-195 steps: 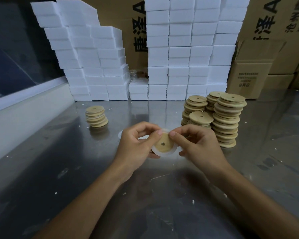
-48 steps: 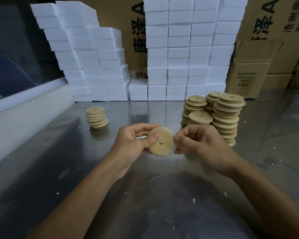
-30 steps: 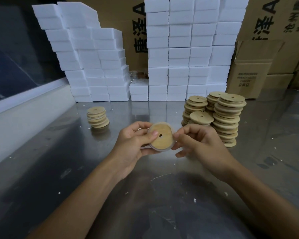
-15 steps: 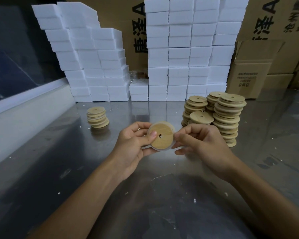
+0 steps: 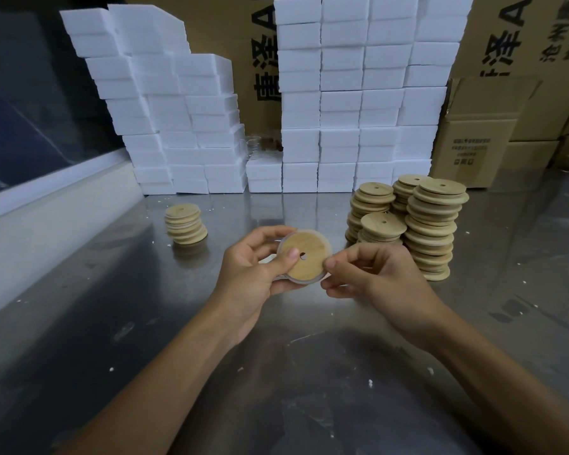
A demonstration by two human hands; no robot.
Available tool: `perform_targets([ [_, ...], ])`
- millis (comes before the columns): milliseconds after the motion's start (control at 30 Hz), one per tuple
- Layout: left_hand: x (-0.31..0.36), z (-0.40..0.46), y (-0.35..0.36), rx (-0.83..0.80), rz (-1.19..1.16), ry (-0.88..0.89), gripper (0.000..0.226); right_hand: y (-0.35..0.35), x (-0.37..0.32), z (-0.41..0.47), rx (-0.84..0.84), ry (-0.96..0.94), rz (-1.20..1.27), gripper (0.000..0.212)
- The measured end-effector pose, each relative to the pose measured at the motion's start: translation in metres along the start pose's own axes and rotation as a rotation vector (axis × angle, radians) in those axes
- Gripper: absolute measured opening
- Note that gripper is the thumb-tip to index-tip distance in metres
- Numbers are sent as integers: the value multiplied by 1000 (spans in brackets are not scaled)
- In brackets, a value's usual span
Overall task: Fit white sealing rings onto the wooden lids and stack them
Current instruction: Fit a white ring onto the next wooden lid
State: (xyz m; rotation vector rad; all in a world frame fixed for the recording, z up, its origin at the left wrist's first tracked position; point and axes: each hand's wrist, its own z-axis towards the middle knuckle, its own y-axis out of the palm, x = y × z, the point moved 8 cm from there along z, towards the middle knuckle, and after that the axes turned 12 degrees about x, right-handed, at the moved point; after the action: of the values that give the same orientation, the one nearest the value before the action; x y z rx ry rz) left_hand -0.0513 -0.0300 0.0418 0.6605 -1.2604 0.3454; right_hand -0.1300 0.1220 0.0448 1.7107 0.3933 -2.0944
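A round wooden lid (image 5: pixel 307 256) with a small centre hole is held above the steel table, its face tilted toward me. A translucent white sealing ring (image 5: pixel 323 244) shows around its rim. My left hand (image 5: pixel 253 272) grips the lid, thumb on its face and fingers behind. My right hand (image 5: pixel 372 274) pinches the lid's right edge at the ring. A short stack of lids (image 5: pixel 185 223) stands at the left. Tall stacks of wooden lids (image 5: pixel 432 231) stand at the right, behind my right hand.
Walls of white foam blocks (image 5: pixel 352 103) line the back of the steel table (image 5: pixel 145 323). Cardboard boxes (image 5: pixel 473 142) stand behind and at the right. A white ledge (image 5: pixel 40 208) runs along the left. Small white crumbs dot the table.
The lid has been turned and tilted in my hands over the last seconds. Both hands stay in front of me, my right fingers working along the rim.
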Motion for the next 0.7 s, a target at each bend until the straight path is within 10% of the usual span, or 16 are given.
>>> perform_targets([
  [700,-14,4,-9,65,20,-177,3,-2,0,0,62,-2,-31,16],
])
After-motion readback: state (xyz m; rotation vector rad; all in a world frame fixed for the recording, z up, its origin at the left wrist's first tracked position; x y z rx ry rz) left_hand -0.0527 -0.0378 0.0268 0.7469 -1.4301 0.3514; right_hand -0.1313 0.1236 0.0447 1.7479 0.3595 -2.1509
